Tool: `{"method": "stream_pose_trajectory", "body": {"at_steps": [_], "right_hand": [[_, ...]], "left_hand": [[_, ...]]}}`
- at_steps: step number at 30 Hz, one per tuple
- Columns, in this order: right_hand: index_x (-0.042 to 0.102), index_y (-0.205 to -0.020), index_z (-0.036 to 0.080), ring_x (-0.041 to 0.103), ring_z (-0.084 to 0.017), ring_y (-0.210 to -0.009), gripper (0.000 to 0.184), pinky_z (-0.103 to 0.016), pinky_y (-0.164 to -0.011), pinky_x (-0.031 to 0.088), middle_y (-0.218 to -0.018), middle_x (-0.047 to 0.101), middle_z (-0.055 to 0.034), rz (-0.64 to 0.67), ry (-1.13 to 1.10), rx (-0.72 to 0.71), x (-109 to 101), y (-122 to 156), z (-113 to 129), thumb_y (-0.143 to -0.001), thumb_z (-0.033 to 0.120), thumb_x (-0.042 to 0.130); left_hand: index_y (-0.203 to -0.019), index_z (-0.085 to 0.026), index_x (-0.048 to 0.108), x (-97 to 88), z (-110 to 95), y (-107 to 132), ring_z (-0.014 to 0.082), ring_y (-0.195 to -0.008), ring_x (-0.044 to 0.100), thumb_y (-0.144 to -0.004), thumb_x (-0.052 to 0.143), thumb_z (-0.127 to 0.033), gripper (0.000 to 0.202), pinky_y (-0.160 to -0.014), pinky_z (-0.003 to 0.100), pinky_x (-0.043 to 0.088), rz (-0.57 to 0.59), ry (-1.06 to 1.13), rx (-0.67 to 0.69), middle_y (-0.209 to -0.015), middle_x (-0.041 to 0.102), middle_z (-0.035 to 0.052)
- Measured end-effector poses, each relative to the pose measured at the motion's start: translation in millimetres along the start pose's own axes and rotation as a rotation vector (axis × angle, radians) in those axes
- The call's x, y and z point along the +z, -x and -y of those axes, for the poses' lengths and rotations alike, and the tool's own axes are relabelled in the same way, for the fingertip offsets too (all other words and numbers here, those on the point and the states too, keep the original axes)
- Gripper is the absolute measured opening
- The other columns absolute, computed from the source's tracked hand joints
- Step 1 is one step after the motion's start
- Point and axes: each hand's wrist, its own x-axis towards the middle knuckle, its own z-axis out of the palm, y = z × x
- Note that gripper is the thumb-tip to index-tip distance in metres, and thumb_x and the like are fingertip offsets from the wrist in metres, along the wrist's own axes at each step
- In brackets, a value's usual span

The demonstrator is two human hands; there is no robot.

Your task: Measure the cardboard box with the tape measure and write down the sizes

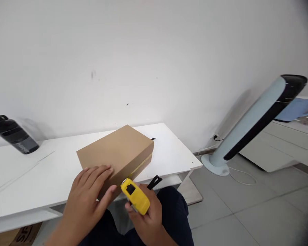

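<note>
A brown cardboard box (118,147) sits at an angle on the white table (171,153). My left hand (89,188) grips its near left part, fingers on the top and thumb over the front edge. In my right hand (150,215) is a yellow tape measure (136,196), its mouth close to the box's front side. A black wrist strap (154,182) sticks out from it. Along that side runs a thin yellow strip (141,164); whether it is the measure's blade is unclear. The tip of a dark pen (154,138) shows behind the box.
A black bottle (15,135) stands at the table's left. Right of the table, a tall light-blue and black appliance (254,119) rises from the floor, with a cable by its base. Behind it is a white cabinet (279,147). A printed carton (25,235) lies below the table.
</note>
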Motion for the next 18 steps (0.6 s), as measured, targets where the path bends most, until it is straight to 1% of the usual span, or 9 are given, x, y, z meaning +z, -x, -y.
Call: {"method": "stream_pose_trajectory", "body": {"at_steps": [2, 4, 6, 8, 9, 11, 13, 16, 18], "right_hand": [[0.062, -0.12, 0.023, 0.073, -0.021, -0.081, 0.033, -0.032, -0.072, 0.062, -0.096, 0.075, -0.0054, -0.064, -0.053, 0.14, -7, -3, -12, -0.091, 0.037, 0.068], [0.064, -0.113, 0.022, 0.072, -0.02, -0.079, 0.027, -0.031, -0.071, 0.06, -0.092, 0.074, -0.0046, -0.101, -0.072, 0.294, -15, -12, -24, -0.092, 0.038, 0.066], [0.062, -0.116, 0.02, 0.071, -0.021, -0.082, 0.033, -0.032, -0.072, 0.059, -0.097, 0.074, -0.0066, -0.107, -0.064, 0.445, -23, -27, -35, -0.092, 0.043, 0.065], [0.057, -0.125, 0.019, 0.07, -0.023, -0.087, 0.047, -0.034, -0.074, 0.058, -0.105, 0.072, -0.0092, -0.068, -0.046, 0.574, -27, -45, -45, -0.09, 0.049, 0.064], [0.054, -0.13, 0.019, 0.07, -0.024, -0.089, 0.052, -0.035, -0.076, 0.058, -0.108, 0.072, -0.0097, -0.016, -0.031, 0.624, -27, -53, -50, -0.09, 0.051, 0.063], [0.051, -0.136, 0.02, 0.07, -0.026, -0.094, 0.057, -0.038, -0.082, 0.056, -0.111, 0.072, -0.0102, 0.143, 0.015, 0.686, -23, -69, -60, -0.091, 0.053, 0.06], [0.051, -0.139, 0.02, 0.069, -0.029, -0.105, 0.056, -0.042, -0.091, 0.052, -0.117, 0.072, -0.0116, 0.32, 0.097, 0.72, -13, -81, -68, -0.094, 0.054, 0.053], [0.047, -0.145, 0.019, 0.065, -0.032, -0.12, 0.059, -0.042, -0.097, 0.049, -0.13, 0.068, -0.0146, 0.547, 0.28, 0.71, 10, -88, -76, -0.1, 0.055, 0.039], [0.049, -0.143, 0.02, 0.067, -0.03, -0.117, 0.055, -0.04, -0.093, 0.05, -0.128, 0.07, -0.0135, 0.703, 0.379, 0.653, 25, -88, -78, -0.103, 0.052, 0.029]], "left_hand": [[-0.142, -0.031, 0.052, 8.1, 16, 8, 0.0304, -0.123, 0.062, -0.097, 0.056, -0.042, 0.046, -0.105, 0.048, 0.045, -0.002, -0.065, 0.0, -0.136, 0.067, 0.0042], [-0.146, -0.036, 0.048, 9.0, 36, 20, 0.0309, -0.126, 0.061, -0.097, 0.053, -0.045, 0.05, -0.105, 0.049, 0.048, 0.008, -0.067, -0.032, -0.138, 0.066, 0.0017], [-0.148, -0.04, 0.045, 3.4, 55, 34, 0.0313, -0.129, 0.06, -0.097, 0.049, -0.049, 0.052, -0.105, 0.051, 0.051, 0.041, -0.049, -0.11, -0.141, 0.064, -0.0011], [-0.149, -0.043, 0.043, -5.7, 69, 48, 0.033, -0.131, 0.058, -0.096, 0.046, -0.052, 0.054, -0.104, 0.055, 0.052, 0.092, -0.053, -0.223, -0.144, 0.06, -0.0028], [-0.149, -0.044, 0.042, -10.5, 74, 53, 0.0344, -0.131, 0.058, -0.095, 0.045, -0.054, 0.055, -0.103, 0.057, 0.053, 0.11, -0.062, -0.277, -0.146, 0.059, -0.0032], [-0.149, -0.045, 0.042, -18.1, 76, 58, 0.0362, -0.128, 0.059, -0.094, 0.043, -0.057, 0.056, -0.098, 0.059, 0.055, 0.13, -0.088, -0.359, -0.145, 0.06, -0.0031], [-0.146, -0.042, 0.049, -20.8, 71, 54, 0.037, -0.122, 0.062, -0.094, 0.043, -0.058, 0.054, -0.092, 0.057, 0.058, 0.095, -0.15, -0.407, -0.14, 0.064, -0.0013], [-0.138, -0.029, 0.06, -12.9, 59, 37, 0.0371, -0.117, 0.063, -0.098, 0.041, -0.051, 0.049, -0.094, 0.054, 0.056, 0.029, -0.283, -0.42, -0.134, 0.068, 0.0055], [-0.135, -0.022, 0.063, -2.9, 54, 26, 0.0375, -0.116, 0.062, -0.1, 0.04, -0.046, 0.049, -0.097, 0.054, 0.053, 0.022, -0.343, -0.41, -0.134, 0.067, 0.0099]]}}
